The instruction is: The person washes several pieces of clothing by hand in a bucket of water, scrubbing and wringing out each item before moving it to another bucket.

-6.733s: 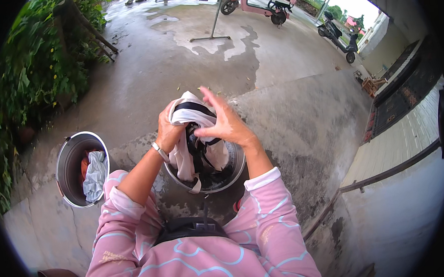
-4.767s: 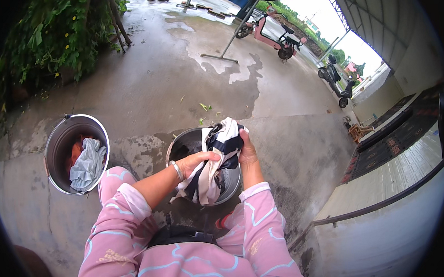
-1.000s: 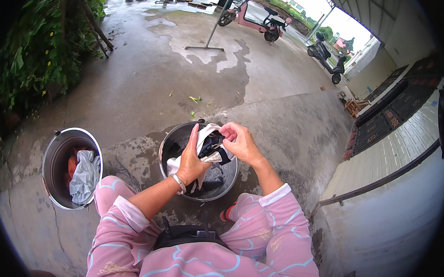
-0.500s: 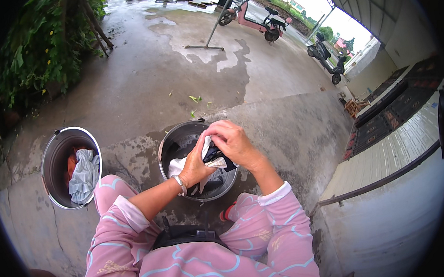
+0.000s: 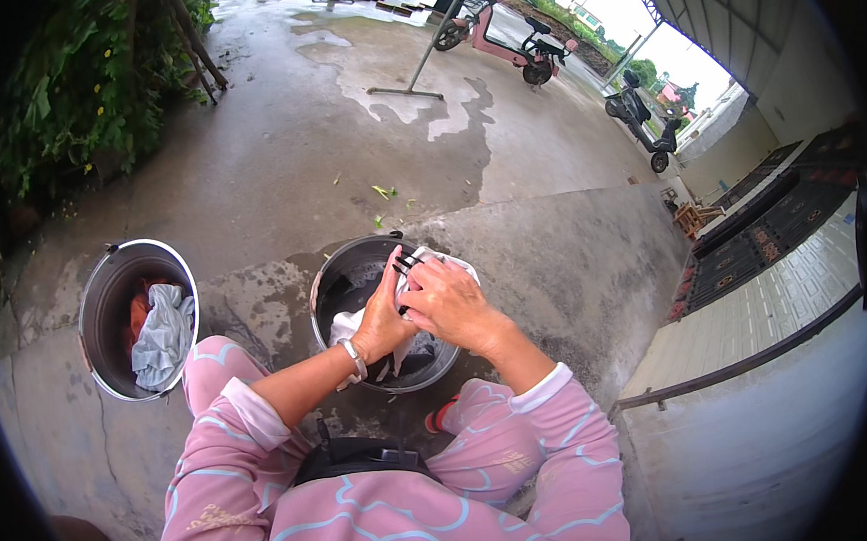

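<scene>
Wet concrete floor (image 5: 284, 161) across most of the frame, darker and puddled toward the top, drier and paler right of centre. Green foliage (image 5: 68, 103) along the upper left edge; pink scooter (image 5: 511, 45) and dark scooter (image 5: 645, 126) parked at the upper right, beside a slanted metal pole on a flat base (image 5: 415, 73). Pale wall and dark rail down the right side, closing off that edge. Open floor above and to the right of centre, bare but for a few green leaf scraps (image 5: 384, 191). Left of centre, a metal bucket (image 5: 102, 314) with a grey cloth (image 5: 162, 326) and something orange inside. At centre, a round metal basin (image 5: 342, 274), well apart from the bucket, just above the pink-clad knees at the lower edge. Over the basin's right half, a white and black garment (image 5: 424, 263), wet, bunched and crumpled, part trailing down inside the basin. Left hand (image 5: 385, 316), bracelet at the wrist, and right hand (image 5: 447, 304) pressed side by side, each grip closed tight around the bunched garment.
</scene>
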Motion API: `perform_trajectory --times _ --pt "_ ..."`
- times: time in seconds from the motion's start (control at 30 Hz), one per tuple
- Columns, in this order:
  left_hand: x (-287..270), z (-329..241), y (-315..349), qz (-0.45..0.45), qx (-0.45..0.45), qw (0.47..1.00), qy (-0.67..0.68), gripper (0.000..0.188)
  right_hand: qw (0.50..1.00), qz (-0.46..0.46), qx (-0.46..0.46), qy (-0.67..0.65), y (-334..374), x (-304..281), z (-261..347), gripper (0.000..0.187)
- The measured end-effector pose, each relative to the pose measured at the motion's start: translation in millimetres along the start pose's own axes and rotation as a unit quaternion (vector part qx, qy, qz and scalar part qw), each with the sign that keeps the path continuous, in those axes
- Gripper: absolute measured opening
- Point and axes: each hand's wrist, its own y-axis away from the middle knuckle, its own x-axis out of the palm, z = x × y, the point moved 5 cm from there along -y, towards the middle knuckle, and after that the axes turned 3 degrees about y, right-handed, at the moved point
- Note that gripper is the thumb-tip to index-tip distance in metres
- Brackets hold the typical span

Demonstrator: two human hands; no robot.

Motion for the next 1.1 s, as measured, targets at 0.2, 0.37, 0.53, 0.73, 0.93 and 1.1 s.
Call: perform_trajectory --times 0.2,0.37,0.53,0.73,0.93,1.1 --pt "-7.5 -2.2 -5.8 -0.017 -0.027 0.999 0.011 0.103 0.996 -0.059 -0.001 -0.068 8.6 -8.3 -13.5 0.016" --pt "-1.7 19.1 -5.1 0.0 -0.022 1.0 -0.009 0.098 0.913 -0.165 0.167 -0.334 22.6 -10.8 -73.5 0.014" --pt "0.4 35.4 -0.9 0.028 -0.126 0.982 0.138 0.081 0.823 -0.095 0.319 -0.461 34.3 20.3 -84.8 0.013" --pt "-2.6 31.9 -1.2 0.027 -0.108 0.983 0.145 0.078 0.9 -0.098 0.263 -0.334 21.6 15.2 -72.1 0.012" --pt "1.0 23.0 -0.1 0.053 -0.109 0.987 0.109 0.08 0.776 -0.103 0.43 -0.449 27.1 18.3 -120.4 0.029" --pt "-0.5 37.0 -1.7 0.043 -0.132 0.979 0.146 0.082 0.895 -0.224 0.346 -0.17 26.3 -8.7 -123.0 0.028"
